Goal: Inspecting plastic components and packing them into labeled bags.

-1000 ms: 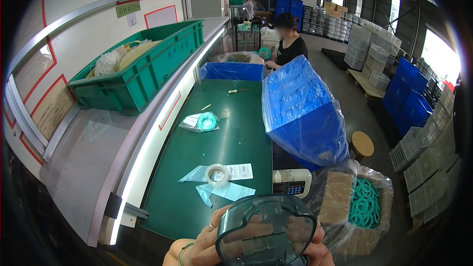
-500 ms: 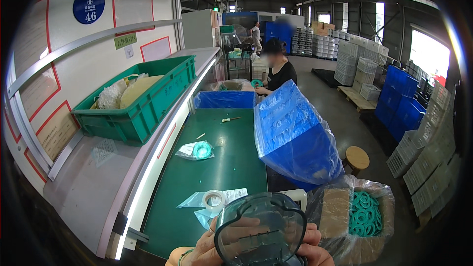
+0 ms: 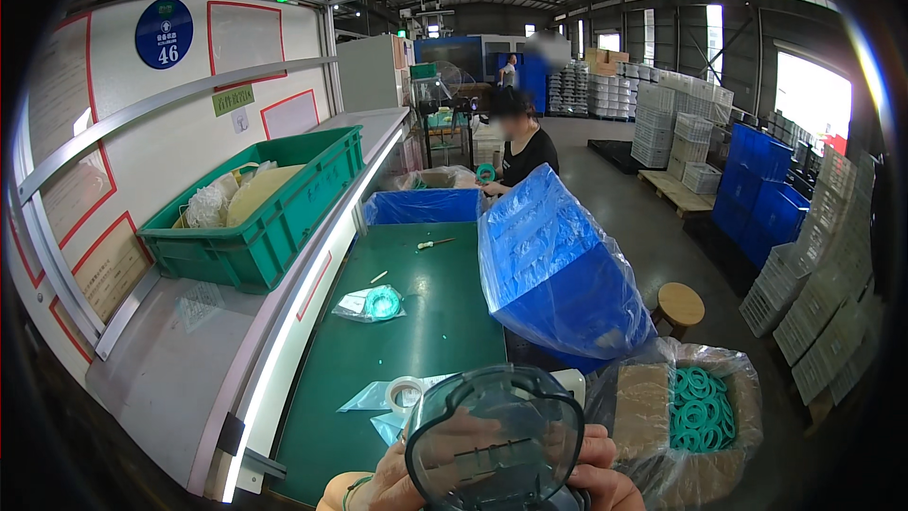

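Observation:
A smoky, see-through plastic housing [image 3: 501, 416] with a lobed rim is held at the lower edge, above the near end of the green bench top [image 3: 426, 322]. My left hand [image 3: 386, 481] grips its left side, and its fingers show faintly through the plastic. On the other side my right hand [image 3: 603, 473] has its fingers curled round the wall. Just beyond lies a roll of pale tape [image 3: 405, 394] on clear plastic bags. Farther up the bench are a bag with a green ring [image 3: 382, 303] and a slim tool with a pale handle [image 3: 435, 244].
A plastic-draped blue bin [image 3: 567, 274] leans at the bench's right. Beside it stands a lined carton [image 3: 643, 397] of green rings. A green crate [image 3: 255, 246] rests on the left shelf [image 3: 199, 350]. A co-worker [image 3: 530, 151] sits beyond, near a stool [image 3: 681, 305].
The view has tilted slightly, shifting the bench and surroundings a little. Both hands keep their hold on the plastic housing. A person far back has moved to the right.

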`<state>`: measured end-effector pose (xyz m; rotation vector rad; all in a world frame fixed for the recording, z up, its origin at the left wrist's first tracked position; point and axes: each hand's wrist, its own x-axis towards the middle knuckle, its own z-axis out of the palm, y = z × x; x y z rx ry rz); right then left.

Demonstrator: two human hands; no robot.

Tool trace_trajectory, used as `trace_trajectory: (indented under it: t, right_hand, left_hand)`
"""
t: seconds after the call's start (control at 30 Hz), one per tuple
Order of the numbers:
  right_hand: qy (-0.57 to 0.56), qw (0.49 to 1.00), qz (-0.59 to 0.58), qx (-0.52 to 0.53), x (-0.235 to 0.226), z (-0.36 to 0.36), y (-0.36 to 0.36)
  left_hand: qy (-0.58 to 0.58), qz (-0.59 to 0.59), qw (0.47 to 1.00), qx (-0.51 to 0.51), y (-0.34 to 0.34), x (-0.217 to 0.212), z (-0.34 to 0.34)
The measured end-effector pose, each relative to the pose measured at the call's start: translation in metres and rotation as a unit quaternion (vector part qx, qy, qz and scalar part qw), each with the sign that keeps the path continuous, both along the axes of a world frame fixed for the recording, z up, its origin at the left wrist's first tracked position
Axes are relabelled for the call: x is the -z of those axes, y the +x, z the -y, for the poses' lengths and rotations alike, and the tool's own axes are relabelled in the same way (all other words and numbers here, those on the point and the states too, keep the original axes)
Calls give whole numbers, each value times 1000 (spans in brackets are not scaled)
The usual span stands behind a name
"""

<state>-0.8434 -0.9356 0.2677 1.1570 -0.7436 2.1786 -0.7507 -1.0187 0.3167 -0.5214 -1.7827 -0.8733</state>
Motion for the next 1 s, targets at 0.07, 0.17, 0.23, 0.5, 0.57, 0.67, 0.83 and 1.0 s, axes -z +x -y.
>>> trace_trajectory:
  t: [0.07, 0.17, 0.23, 0.5, 0.57, 0.67, 0.83, 1.0]
  right_hand:
    - [53, 996, -60, -28, 3, -10, -10]
    - [56, 996, -61, -14, 9, -11, -14]
    - [71, 994, -83, -29, 8, -17, -15]
    - [102, 989, -106, -34, 11, -25, -19]
    - [188, 972, -140, -27, 4, -31, -25]
    - [112, 991, -66, -14, 8, -18, -8]
    - [179, 979, -70, -67, 23, -22, -18]
    - [118, 991, -28, -61, 9, -13, -2]
  left_hand:
    - [-14, 11, 1000, 4, 2, 5, -1]
    - [-34, 26, 999, 11, -6, 8, 8]
    - [-50, 37, 998, -2, 2, 8, 9]
    - [-92, 82, 992, -1, 1, 22, 20]
    - [-99, 96, 990, -4, 10, 29, 28]
    - [-110, 118, 987, -10, 21, 40, 29]
    - [-122, 157, 980, -28, 13, 36, 33]
    - [-129, 190, 973, -37, 26, 45, 34]
